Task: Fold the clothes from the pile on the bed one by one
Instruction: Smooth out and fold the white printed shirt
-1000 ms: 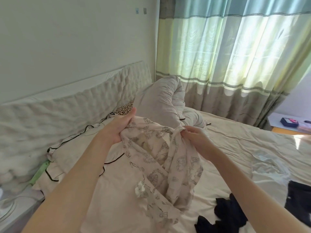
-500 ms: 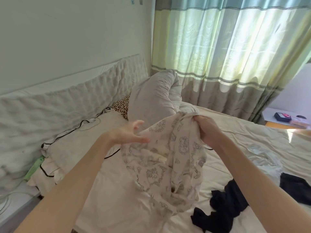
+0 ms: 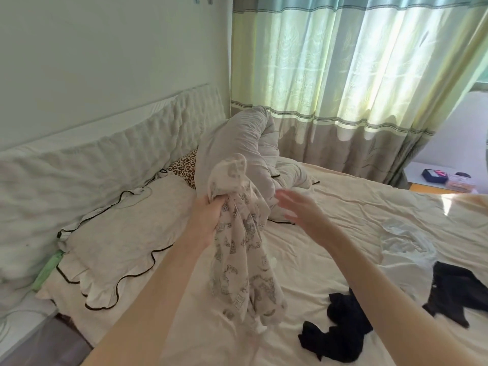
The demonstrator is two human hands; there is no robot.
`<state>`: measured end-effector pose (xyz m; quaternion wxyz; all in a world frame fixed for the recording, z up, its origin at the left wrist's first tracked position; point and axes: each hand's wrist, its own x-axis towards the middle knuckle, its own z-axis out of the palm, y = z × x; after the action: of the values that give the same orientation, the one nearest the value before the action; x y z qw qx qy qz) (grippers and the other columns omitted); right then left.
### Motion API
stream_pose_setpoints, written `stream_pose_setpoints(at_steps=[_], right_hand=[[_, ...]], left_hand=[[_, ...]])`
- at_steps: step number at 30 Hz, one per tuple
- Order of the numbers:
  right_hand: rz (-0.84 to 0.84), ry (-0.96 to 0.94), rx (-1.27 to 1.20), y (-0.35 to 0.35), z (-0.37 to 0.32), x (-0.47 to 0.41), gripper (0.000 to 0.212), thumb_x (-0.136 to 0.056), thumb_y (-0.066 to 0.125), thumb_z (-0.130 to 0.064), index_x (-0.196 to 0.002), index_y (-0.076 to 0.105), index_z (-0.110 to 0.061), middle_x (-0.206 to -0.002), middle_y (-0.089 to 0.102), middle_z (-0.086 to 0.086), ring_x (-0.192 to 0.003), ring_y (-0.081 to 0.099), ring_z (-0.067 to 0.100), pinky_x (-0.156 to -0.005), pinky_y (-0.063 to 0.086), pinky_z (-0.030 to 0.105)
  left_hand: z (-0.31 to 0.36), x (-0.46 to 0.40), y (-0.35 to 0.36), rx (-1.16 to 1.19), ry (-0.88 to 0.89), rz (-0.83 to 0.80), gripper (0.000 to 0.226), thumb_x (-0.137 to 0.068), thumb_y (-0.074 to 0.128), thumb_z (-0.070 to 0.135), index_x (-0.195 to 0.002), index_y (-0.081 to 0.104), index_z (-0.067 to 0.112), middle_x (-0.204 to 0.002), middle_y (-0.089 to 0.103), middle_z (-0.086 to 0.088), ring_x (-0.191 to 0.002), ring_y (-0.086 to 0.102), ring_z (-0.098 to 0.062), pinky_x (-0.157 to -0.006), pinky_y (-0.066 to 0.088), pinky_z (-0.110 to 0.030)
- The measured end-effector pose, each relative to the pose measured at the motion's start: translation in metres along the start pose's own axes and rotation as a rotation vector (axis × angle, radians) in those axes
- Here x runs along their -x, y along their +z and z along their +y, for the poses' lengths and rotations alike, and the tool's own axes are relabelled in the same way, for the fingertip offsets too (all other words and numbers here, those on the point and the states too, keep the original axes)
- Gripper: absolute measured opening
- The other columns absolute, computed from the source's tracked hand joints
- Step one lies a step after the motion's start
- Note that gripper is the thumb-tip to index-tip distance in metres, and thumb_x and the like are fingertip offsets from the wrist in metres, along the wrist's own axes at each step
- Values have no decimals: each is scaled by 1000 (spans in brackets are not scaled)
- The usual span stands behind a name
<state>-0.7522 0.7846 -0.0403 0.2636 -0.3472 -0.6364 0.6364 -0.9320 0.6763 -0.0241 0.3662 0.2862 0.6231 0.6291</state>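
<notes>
A cream garment with a grey print [image 3: 243, 254] hangs bunched above the bed [image 3: 330, 249]. My left hand [image 3: 207, 217] grips its upper part, and the cloth's top end sticks up above my fist. My right hand [image 3: 298, 210] hovers just to the right of the garment, fingers spread, holding nothing. On the bed to the right lie a black garment [image 3: 340, 331], another black garment [image 3: 459, 291] and a white garment [image 3: 406, 241].
A frilled pillow with black piping [image 3: 118, 241] lies at the left below the padded headboard [image 3: 92, 159]. A rolled grey duvet [image 3: 237, 146] and a leopard-print cushion [image 3: 186, 165] sit at the head end. Curtains [image 3: 343, 88] hang behind; a bedside table [image 3: 443, 178] stands far right.
My right hand let go of the garment and opened. My left hand, open half a second ago, now grips the garment's top, which hangs in one bunch.
</notes>
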Motion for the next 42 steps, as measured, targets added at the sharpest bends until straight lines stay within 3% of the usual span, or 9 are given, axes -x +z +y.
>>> stream_pose_setpoints(at_steps=[4,7,11,15,19,24,32,37,42], right_hand=[[-154,211,416,10,91,28,75,-84,68,-38,-147,32,-18,-149,37,-2,-135,35,14,-112,30,33],[-152,183,478,34,117,31,72,-84,70,-32,-145,35,-16,-145,39,-6,-135,34,11,-111,26,26],[-106,91,413,62,116,16,12,-90,63,-17,-91,69,-7,-91,65,0,-85,57,11,-82,44,31],[80,184,125,53,110,6,25,-96,49,-9,-73,56,-3,-70,59,9,-66,56,21,-65,51,37],[298,191,-210,23,81,-7,20,-97,49,-7,-83,63,-4,-73,63,10,-60,60,18,-49,50,21],[323,-72,-320,11,20,-18,22,-95,49,-2,-82,64,-10,-73,65,7,-59,63,11,-56,52,20],[-154,-315,55,36,-10,24,39,-96,46,0,-82,71,-26,-71,63,-6,-62,52,11,-57,39,18],[-230,-293,97,22,4,51,31,-94,50,1,-96,73,-21,-99,73,2,-94,68,21,-80,55,29],[-349,-7,105,4,56,68,25,-91,59,-27,-95,75,-7,-109,71,4,-107,65,21,-88,52,25]], left_hand=[[32,-6,-7,90,83,38,14,-90,57,6,-84,68,10,-77,73,-5,-76,71,-19,-63,56,-28],[48,-5,-6,95,123,-10,15,-91,56,7,-85,68,12,-79,74,-3,-77,71,-18,-65,58,-28],[57,-6,-8,83,149,-5,15,-91,56,8,-82,68,11,-76,74,-3,-74,71,-17,-62,57,-27],[51,-10,-28,83,139,52,16,-91,58,9,-81,69,15,-78,74,-4,-75,71,-19,-62,57,-28],[34,-8,-55,-236,161,128,6,-88,64,14,-87,69,16,-80,71,-2,-73,69,-15,-60,54,-25],[11,6,-68,-936,-304,-302,27,-88,62,36,-82,69,10,-76,72,0,-64,69,-9,-57,52,-18],[2,-1,-23,-842,314,-413,83,-74,78,30,-143,32,31,-145,37,9,-132,33,-4,-110,29,-25],[-37,8,-9,-755,467,-443,42,-70,80,14,-93,54,38,-84,59,19,-76,54,10,-63,38,-9],[-92,38,-14,-802,624,-347,44,-69,63,-10,-99,55,21,-93,54,7,-79,55,-11,-66,48,-30]])
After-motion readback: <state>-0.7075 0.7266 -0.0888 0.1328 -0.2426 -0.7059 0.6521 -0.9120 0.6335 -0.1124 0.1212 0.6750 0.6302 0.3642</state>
